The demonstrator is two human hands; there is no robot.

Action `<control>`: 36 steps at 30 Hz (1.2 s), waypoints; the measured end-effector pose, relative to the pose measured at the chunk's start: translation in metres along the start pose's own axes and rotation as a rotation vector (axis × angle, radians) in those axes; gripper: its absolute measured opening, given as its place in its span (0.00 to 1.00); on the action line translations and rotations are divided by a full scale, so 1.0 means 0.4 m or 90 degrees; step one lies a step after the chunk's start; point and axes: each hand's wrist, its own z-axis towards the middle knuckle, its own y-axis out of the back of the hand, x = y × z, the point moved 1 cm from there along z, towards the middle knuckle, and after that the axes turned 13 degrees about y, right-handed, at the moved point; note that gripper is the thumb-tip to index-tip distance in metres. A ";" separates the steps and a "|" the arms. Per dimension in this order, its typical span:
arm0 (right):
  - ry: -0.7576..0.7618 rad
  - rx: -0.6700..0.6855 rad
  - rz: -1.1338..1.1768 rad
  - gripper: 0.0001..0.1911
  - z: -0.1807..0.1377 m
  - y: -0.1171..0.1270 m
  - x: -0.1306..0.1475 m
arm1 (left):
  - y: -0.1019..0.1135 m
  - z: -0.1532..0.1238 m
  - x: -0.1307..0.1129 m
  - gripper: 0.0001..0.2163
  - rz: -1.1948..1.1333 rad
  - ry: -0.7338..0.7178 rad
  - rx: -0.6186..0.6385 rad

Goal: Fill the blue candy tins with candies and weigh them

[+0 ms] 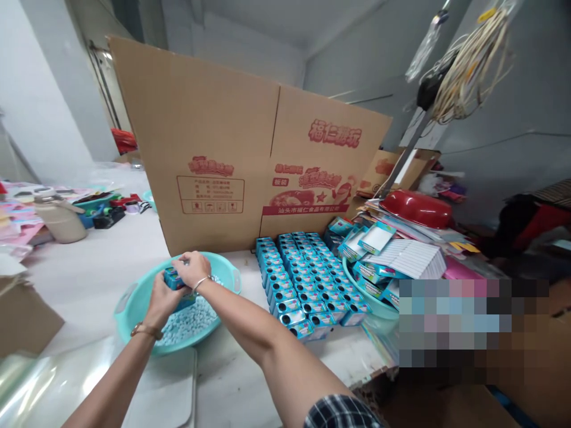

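Both my hands meet over a teal basin (129, 306) that holds a heap of small pale blue candies (190, 324). My left hand (161, 297) grips a small blue box (173, 278) from below. My right hand (193, 268) is closed over the top of the same box. To the right, several rows of the same small blue boxes (307, 279) stand packed together on the white table.
A tall folded cardboard carton (250, 160) stands behind the basin. A second teal basin (366, 300) with flat box blanks, a stack of white cards (408, 257) and a red bowl (417, 208) lie at right. A beige bottle (60, 217) and clutter sit far left.
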 end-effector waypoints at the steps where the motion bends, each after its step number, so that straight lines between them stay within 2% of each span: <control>1: 0.010 0.010 -0.007 0.14 -0.005 0.000 0.001 | 0.000 -0.001 0.004 0.31 -0.003 -0.003 0.008; 3: 0.030 0.017 -0.021 0.14 -0.010 -0.003 0.001 | 0.001 -0.004 0.011 0.32 -0.002 -0.011 0.007; 9: 0.034 0.023 -0.020 0.07 -0.011 -0.015 -0.005 | 0.004 -0.009 0.014 0.32 0.033 -0.052 0.016; 13: 0.103 0.018 -0.024 0.11 -0.018 -0.012 0.012 | 0.013 -0.009 0.008 0.32 0.004 -0.061 0.004; 17: 0.158 0.055 0.000 0.08 -0.024 -0.005 0.026 | 0.023 -0.012 0.013 0.33 -0.062 -0.028 0.007; 21: 0.104 0.004 0.112 0.13 -0.035 0.003 0.009 | 0.029 -0.036 0.021 0.34 -0.080 -0.034 0.021; 26: 0.051 0.084 0.093 0.16 -0.052 0.017 -0.023 | 0.025 -0.070 0.026 0.34 -0.113 -0.054 0.086; 30: 0.058 0.113 0.081 0.21 -0.061 0.019 -0.027 | 0.020 -0.086 0.022 0.34 -0.138 -0.049 0.132; 36: 0.078 0.176 0.052 0.21 -0.079 0.005 -0.034 | 0.038 -0.085 0.037 0.35 -0.126 -0.045 0.153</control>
